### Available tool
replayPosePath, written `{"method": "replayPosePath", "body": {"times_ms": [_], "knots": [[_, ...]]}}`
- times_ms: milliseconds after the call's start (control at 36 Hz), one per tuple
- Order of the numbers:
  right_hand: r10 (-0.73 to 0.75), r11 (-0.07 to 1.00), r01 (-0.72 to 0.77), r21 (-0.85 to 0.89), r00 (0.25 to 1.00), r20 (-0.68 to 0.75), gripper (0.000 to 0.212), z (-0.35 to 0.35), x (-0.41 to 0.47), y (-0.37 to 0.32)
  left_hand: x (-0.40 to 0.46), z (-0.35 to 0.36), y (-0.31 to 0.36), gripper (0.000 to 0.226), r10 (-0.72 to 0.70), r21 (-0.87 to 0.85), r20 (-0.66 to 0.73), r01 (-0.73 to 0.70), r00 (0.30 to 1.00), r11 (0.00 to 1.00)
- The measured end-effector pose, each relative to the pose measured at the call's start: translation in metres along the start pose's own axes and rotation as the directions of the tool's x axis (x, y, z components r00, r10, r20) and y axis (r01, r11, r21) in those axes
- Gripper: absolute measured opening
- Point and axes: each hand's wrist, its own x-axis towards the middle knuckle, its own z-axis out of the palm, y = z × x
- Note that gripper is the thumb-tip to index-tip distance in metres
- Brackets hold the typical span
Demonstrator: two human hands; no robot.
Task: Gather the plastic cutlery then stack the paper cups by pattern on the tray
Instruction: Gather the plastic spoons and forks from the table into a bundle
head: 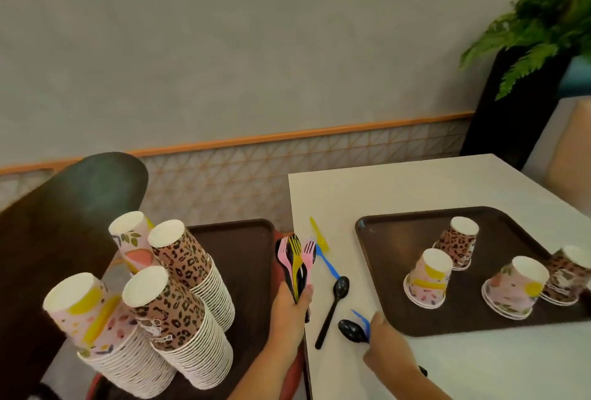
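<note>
— Head view: what do the hands hold?
— Left hand [289,305] grips a cutlery bundle [295,263] left of the tabletop [415,182]; right hand [388,347] pinches a black spoon [351,331] and blue piece just before the right tray [399,227].
— Cups?
— Four small stacks [427,278] inverted on that tray.

Four tall cup stacks [179,275] crowd the left tray [243,271] — the right tray [399,313], on the counter [415,182], carries short stacks [427,278]; loose cutlery [332,307] lies between the trays.

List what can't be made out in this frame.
- Right hand: its grip hides the black spoon handle; head view.
- Rightmost leopard cup: blurred, part behind the neighbouring cup.
- Left hand: bundle overlaps, count unclear.
- Left cup stacks: count too fine.
</note>
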Motion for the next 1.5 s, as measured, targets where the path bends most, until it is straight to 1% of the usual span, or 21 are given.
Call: {"method": "replayPosePath", "body": {"times_ms": [28, 56, 139, 194, 306, 361, 444, 500, 556, 667, 722, 806, 889, 944, 1028, 1083, 1222, 1306, 1389, 1444, 1500], "knots": [[0.010, 1.000, -0.010, 0.011, 1.000, -0.003, 0.024, -0.001, -0.001, -0.001, 0.003, -0.002, 0.000, 0.012, 0.003, 0.014, 0.004, -0.003, 1.000, 1.000], [0.025, 0.999, -0.025, 0.023, 1.000, 0.002, 0.018, -0.001, -0.001, -0.003, 0.006, -0.003, 0.000, 0.012, 0.007, 0.026, 0.010, -0.007, 1.000, 1.000], [0.051, 0.997, -0.049, 0.067, 0.998, -0.029, 0.013, 0.004, -0.001, -0.006, 0.015, -0.007, -0.004, 0.018, -0.008, 0.000, 0.029, 0.008, 1.000, 1.000], [0.085, 0.988, -0.071, 0.137, 0.992, -0.097, 0.011, 0.006, -0.002, -0.009, 0.019, -0.008, -0.007, 0.015, -0.008, -0.014, 0.034, 0.008, 0.999, 1.000], [0.155, 0.950, -0.089, 0.300, 0.967, -0.203, 0.027, 0.010, 0.001, -0.023, 0.026, -0.011, -0.011, 0.008, 0.007, -0.015, 0.104, -0.005, 0.995, 1.000], [0.190, 0.918, -0.089, 0.386, 0.954, -0.232, 0.027, 0.008, 0.005, -0.033, 0.028, -0.012, -0.011, 0.007, 0.009, -0.019, 0.139, -0.006, 0.990, 1.000], [0.198, 0.898, -0.067, 0.435, 0.944, -0.264, 0.025, 0.007, 0.012, -0.049, 0.029, -0.016, -0.015, 0.004, -0.020, -0.016, 0.186, 0.023, 0.982, 1.000], [0.204, 0.884, -0.058, 0.465, 0.941, -0.269, 0.028, 0.008, 0.017, -0.060, 0.030, -0.020, -0.018, 0.011, -0.023, 0.012, 0.195, 0.021, 0.981, 1.000], [0.194, 0.904, -0.074, 0.422, 0.949, -0.248, 0.039, 0.010, 0.020, -0.069, 0.030, -0.024, -0.021, 0.018, -0.019, 0.034, 0.212, 0.012, 0.977, 0.999], [0.200, 0.950, -0.148, 0.275, 0.965, -0.172, 0.056, 0.015, 0.023, -0.078, 0.031, -0.029, -0.024, 0.019, -0.013, 0.028, 0.243, 0.007, 0.970, 1.000], [0.222, 0.957, -0.183, 0.227, 0.962, -0.162, 0.050, 0.016, 0.022, -0.078, 0.030, -0.031, -0.023, 0.020, -0.010, 0.009, 0.251, 0.007, 0.968, 1.000], [0.247, 0.957, -0.213, 0.198, 0.955, -0.166, 0.030, 0.017, 0.025, -0.073, 0.028, -0.032, -0.021, 0.023, -0.001, -0.018, 0.255, 0.006, 0.967, 1.000], [0.255, 0.960, -0.234, 0.151, 0.957, -0.138, 0.024, 0.014, 0.027, -0.066, 0.027, -0.031, -0.019, 0.025, -0.002, -0.034, 0.258, 0.011, 0.966, 0.999], [0.258, 0.958, -0.241, 0.156, 0.961, -0.098, 0.022, 0.012, 0.026, -0.061, 0.026, -0.030, -0.018, 0.023, -0.003, -0.038, 0.263, 0.013, 0.965, 0.999], [0.268, 0.945, -0.247, 0.213, 0.961, -0.074, 0.008, 0.012, 0.021, -0.052, 0.025, -0.028, -0.017, 0.019, -0.002, -0.051, 0.275, 0.016, 0.961, 0.999], [0.271, 0.936, -0.247, 0.251, 0.960, -0.069, 0.021, 0.011, 0.018, -0.047, 0.024, -0.025, -0.017, 0.020, -0.005, -0.061, 0.268, 0.022, 0.963, 0.998], [0.242, 0.827, -0.170, 0.536, 0.968, -0.066, 0.015, 0.005, 0.012, -0.052, 0.025, -0.014, -0.015, 0.015, -0.031, -0.101, 0.293, 0.063, 0.956, 0.993], [0.199, 0.720, -0.060, 0.692, 0.972, -0.122, 0.018, -0.001, 0.007, -0.067, 0.026, -0.007, -0.014, 0.029, -0.021, -0.118, 0.320, 0.062, 0.947, 0.991], [0.159, 0.694, 0.042, 0.719, 0.964, -0.211, 0.029, -0.010, 0.007, -0.082, 0.025, -0.002, -0.010, 0.027, -0.006, -0.094, 0.331, 0.039, 0.944, 0.995], [0.124, 0.655, 0.065, 0.752, 0.974, -0.192, 0.031, -0.015, 0.007, -0.087, 0.026, 0.000, -0.008, 0.027, 0.036, -0.059, 0.318, -0.018, 0.948, 0.998], [0.042, 0.560, 0.085, 0.824, 0.991, -0.131, 0.024, -0.021, 0.004, -0.092, 0.027, 0.003, -0.006, 0.027, 0.078, -0.052, 0.302, -0.066, 0.950, 0.996]]}}
